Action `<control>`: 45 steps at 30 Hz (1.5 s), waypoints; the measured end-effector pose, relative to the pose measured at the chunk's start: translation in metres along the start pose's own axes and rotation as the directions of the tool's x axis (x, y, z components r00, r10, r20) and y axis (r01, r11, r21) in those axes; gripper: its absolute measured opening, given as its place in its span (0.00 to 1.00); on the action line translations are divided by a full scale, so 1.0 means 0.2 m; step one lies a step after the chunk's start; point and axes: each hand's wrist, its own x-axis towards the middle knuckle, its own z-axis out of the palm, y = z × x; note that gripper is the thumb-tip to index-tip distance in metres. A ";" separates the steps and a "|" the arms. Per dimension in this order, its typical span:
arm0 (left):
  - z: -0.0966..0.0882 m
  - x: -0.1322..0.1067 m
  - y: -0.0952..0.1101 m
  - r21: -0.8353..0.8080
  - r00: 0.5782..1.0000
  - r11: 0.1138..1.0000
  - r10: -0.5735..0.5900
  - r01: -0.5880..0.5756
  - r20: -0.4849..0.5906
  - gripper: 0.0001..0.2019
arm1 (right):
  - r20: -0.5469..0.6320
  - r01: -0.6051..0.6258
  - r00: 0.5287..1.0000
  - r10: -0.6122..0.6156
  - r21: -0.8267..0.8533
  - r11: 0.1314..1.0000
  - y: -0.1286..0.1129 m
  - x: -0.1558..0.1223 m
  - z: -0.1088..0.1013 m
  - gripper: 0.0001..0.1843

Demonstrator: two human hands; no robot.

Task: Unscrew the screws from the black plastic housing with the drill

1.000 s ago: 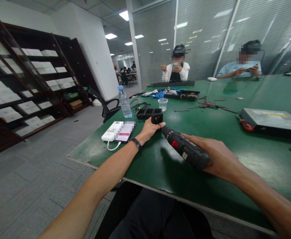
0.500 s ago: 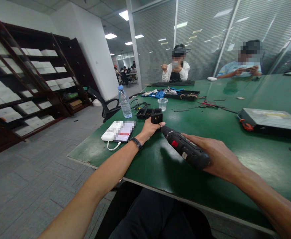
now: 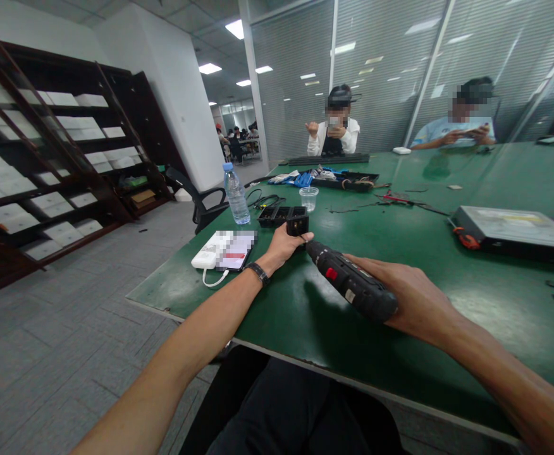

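My left hand is closed around a small black boxy part above the green table; its exact kind does not show. In my right hand is a black cordless drill with a red switch, its front end pointing at the lower side of that part. Whether the bit touches the part I cannot tell. Just behind my left hand stands a black compartment tray. A white power bank, cabled to a phone, lies left of my left hand.
A water bottle and a clear plastic cup stand beyond my left hand. Farther back lies a black tray with blue-and-white gloves. A metal-topped box sits at right on the green table. Two people sit opposite.
Both hands, the black part and the drill keep nearly the same position. The whole view has shifted very slightly.
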 end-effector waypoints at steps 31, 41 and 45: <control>0.00 0.01 -0.01 -0.031 1.000 1.000 -0.003 0.002 -0.028 0.25 | 0.008 0.013 1.000 -0.012 -0.101 0.995 -0.01 0.00 0.01 0.42; 0.00 0.00 -0.01 -0.039 1.000 0.999 -0.002 0.001 -0.023 0.25 | 0.003 0.021 1.000 -0.021 -0.090 0.996 -0.01 0.00 0.02 0.41; 0.00 0.00 -0.01 -0.042 1.000 0.999 0.001 -0.001 -0.017 0.24 | -0.001 0.023 1.000 -0.023 -0.083 0.996 -0.01 0.00 0.02 0.41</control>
